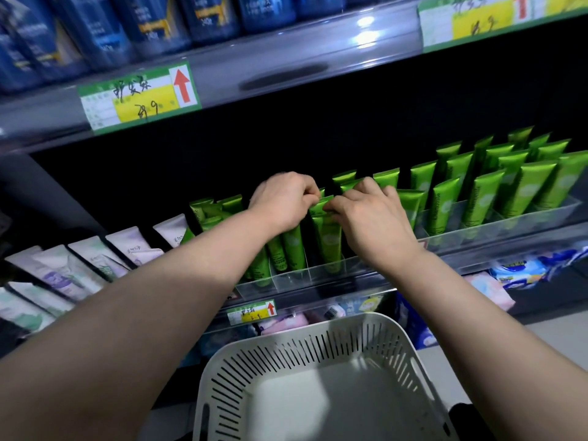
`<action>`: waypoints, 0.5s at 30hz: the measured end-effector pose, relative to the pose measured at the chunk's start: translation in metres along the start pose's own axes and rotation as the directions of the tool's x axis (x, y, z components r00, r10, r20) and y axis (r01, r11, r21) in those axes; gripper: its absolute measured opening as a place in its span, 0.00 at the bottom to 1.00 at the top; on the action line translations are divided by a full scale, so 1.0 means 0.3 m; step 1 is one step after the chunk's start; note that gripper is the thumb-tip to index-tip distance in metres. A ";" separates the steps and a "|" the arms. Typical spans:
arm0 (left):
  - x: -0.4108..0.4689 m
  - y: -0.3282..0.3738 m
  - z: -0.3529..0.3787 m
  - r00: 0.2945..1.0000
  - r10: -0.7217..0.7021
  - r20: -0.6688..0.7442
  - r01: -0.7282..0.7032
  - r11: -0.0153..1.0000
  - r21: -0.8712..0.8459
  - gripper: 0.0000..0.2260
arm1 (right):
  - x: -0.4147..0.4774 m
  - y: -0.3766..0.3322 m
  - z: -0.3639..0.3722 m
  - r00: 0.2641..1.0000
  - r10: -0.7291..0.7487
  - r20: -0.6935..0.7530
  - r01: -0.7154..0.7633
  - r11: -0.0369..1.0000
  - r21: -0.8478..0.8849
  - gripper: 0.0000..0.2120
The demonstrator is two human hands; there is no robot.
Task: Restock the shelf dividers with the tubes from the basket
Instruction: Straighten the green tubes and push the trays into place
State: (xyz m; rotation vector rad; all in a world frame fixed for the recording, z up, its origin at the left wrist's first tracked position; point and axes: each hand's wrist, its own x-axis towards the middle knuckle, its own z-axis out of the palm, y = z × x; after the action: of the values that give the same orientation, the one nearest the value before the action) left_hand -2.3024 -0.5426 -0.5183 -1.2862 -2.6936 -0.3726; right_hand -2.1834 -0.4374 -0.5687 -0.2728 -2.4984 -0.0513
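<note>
Well to the left of the clear divider rack, pale tubes lie in slanted rows on the same shelf. At the rack's left end stands a short cluster of green tubes, crimped ends up.

Over the middle of the rack, the left hand has its fingers curled and pinches the top edge of one green tube. That tube stands upright in a slot of the rack, its lower end behind the front wall. A dark gap shows just left of it, so that slot looks thinly filled. The right hand comes in from the other side, with thumb and fingertips closed on the same crimped edge. Both hands hold this one tube and nothing else.

Towards the rack's right end, rows of green tubes stand several deep and look well stocked.

Below and in front of the rack, the white slotted basket shows a bare floor, and no tube is visible in the part in view. By that, the restocking seems close to finished. This tube is probably among the last, and what remains is to seat it squarely and let go. Whether slots behind the hands are full cannot be told.
</note>
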 end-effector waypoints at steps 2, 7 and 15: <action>0.005 -0.006 -0.003 1.000 -0.026 0.001 0.026 0.998 -0.050 0.06 | 0.001 0.002 -0.005 1.000 0.001 0.016 -0.001 1.000 0.009 0.10; 0.035 -0.045 -0.021 0.989 -0.129 -0.071 0.122 0.988 -0.096 0.07 | -0.001 -0.001 -0.015 0.999 0.019 0.049 -0.020 0.999 0.028 0.11; 0.115 -0.042 -0.012 0.977 -0.214 -0.010 0.214 0.969 0.125 0.13 | -0.003 0.005 -0.024 0.998 0.057 0.015 -0.058 0.991 0.122 0.16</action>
State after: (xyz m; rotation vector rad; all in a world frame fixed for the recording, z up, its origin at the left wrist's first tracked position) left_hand -2.3337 -0.5255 -0.5090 -0.9673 -2.8161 -0.2188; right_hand -2.1781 -0.4368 -0.5636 -0.2943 -2.4920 0.1275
